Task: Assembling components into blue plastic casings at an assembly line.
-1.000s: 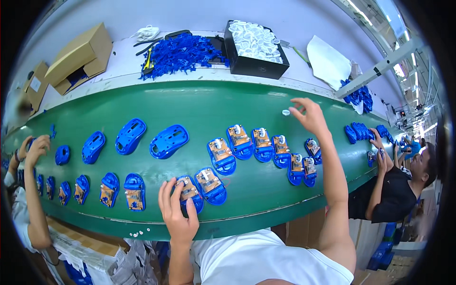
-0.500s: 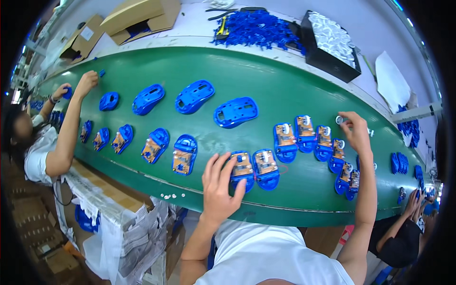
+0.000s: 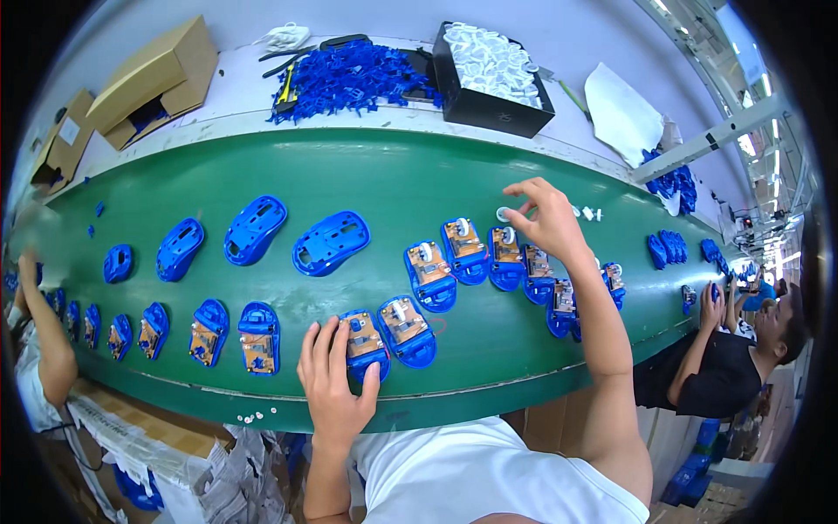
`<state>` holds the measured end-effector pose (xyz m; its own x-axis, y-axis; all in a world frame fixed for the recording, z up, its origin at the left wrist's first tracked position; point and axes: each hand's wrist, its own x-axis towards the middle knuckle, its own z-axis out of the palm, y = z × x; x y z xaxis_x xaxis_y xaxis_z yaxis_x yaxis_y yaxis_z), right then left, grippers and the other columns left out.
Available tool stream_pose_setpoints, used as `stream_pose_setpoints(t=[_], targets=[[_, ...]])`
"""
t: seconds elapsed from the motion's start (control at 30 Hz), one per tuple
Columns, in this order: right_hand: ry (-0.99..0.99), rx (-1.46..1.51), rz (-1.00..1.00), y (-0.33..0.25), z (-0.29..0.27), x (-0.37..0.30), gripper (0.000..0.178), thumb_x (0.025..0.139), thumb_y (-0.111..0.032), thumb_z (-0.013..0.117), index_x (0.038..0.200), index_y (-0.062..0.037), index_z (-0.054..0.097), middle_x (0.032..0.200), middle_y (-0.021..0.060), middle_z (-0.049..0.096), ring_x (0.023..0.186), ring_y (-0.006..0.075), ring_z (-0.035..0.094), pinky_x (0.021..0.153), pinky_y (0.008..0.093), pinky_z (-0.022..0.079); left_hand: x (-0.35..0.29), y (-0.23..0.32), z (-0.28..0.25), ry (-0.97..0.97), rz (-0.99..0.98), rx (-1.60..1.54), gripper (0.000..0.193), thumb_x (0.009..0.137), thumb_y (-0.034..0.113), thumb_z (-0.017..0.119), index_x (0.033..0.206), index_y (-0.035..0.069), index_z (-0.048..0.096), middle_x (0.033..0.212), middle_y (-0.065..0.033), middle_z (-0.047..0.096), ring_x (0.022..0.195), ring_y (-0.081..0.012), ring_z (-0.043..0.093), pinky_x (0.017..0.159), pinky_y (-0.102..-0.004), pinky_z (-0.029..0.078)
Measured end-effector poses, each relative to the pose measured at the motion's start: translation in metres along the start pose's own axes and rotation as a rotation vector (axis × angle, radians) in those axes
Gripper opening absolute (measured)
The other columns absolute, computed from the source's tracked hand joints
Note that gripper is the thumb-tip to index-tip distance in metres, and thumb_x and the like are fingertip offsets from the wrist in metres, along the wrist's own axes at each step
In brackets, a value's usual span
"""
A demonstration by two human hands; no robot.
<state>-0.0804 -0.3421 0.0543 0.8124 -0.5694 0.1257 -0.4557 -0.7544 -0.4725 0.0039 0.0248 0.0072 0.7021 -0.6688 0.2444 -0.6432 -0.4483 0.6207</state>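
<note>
My left hand (image 3: 336, 375) rests on the green belt with fingers apart, beside a blue mouse base (image 3: 364, 342) carrying a tan circuit board. Its index finger reaches the base's left edge and its thumb lies over the lower end. Touching that base on the right is another mouse base (image 3: 407, 327), with a white wheel on its board. Above the row of boarded bases, my right hand (image 3: 552, 223) has a small whitish scroll wheel (image 3: 503, 214) at its fingertips; the fingers partly hide the grip. More boarded bases (image 3: 505, 258) lie below that hand, some behind my forearm.
Blue mouse shells (image 3: 332, 243) lie in a row at left, above boarded bases (image 3: 259, 339). Small white parts (image 3: 592, 214) sit right of my right hand. On the back ledge are a blue parts heap (image 3: 358, 79) and a black box (image 3: 497, 118) of white pieces. Co-workers sit at both ends.
The view has swung, shifting the belt's contents leftward. Relative to the boarded bases, my right hand and the scroll wheel have moved left. My left hand stays by the same mouse base.
</note>
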Motion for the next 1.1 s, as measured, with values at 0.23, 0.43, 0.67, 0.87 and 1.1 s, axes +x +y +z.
stream_pose_setpoints(t=[0.23,0.43,0.67,0.87,1.1], targets=[[-0.128,-0.117,0.055,-0.002,0.009,0.015,0.023,0.083,-0.004,0.071,0.106,-0.0032,0.074,0.081,0.0083,0.069,0.064,0.0204,0.063,0.065,0.033,0.053,-0.002,-0.005,-0.001,-0.011,0.018,-0.019,0.065,0.083,0.021,0.071,0.143,0.003,0.052,0.148,-0.0163,0.051,0.137,-0.0399,0.045,0.11,-0.0496,0.035],[-0.04,0.155,-0.252,-0.084,0.01,-0.014,0.027,0.082,0.0,0.069,0.109,-0.0035,0.072,0.083,0.0076,0.069,0.06,0.0183,0.057,0.061,0.0308,0.05,0.002,-0.002,-0.007,-0.033,0.001,0.029,0.066,0.083,0.024,0.072,0.143,0.003,0.052,0.148,-0.0163,0.051,0.137,-0.0392,0.045,0.108,-0.0484,0.037],[-0.162,0.346,-0.435,-0.153,0.074,-0.084,0.029,0.083,0.001,0.071,0.111,-0.0053,0.072,0.078,0.0055,0.064,0.06,0.0186,0.055,0.058,0.0295,0.047,0.004,-0.001,-0.007,-0.066,0.028,-0.01,0.071,0.081,0.027,0.076,0.142,0.001,0.052,0.15,-0.0164,0.05,0.137,-0.039,0.045,0.107,-0.0467,0.038],[-0.101,0.316,-0.518,-0.156,0.099,-0.083,0.03,0.085,-0.004,0.072,0.116,-0.0032,0.069,0.084,0.0076,0.062,0.063,0.0214,0.056,0.058,0.0318,0.048,0.003,-0.006,-0.006,-0.053,0.046,0.0,0.073,0.08,0.027,0.078,0.142,-0.001,0.052,0.15,-0.0167,0.049,0.138,-0.0383,0.044,0.107,-0.0466,0.038],[-0.183,0.125,-0.516,-0.166,0.095,-0.083,0.032,0.088,-0.006,0.071,0.119,-0.0004,0.066,0.092,0.0102,0.058,0.07,0.0227,0.056,0.061,0.0331,0.048,0.002,-0.008,-0.011,-0.08,0.06,-0.015,0.072,0.08,0.026,0.078,0.141,-0.001,0.053,0.15,-0.0174,0.049,0.139,-0.0377,0.043,0.108,-0.0471,0.039]])
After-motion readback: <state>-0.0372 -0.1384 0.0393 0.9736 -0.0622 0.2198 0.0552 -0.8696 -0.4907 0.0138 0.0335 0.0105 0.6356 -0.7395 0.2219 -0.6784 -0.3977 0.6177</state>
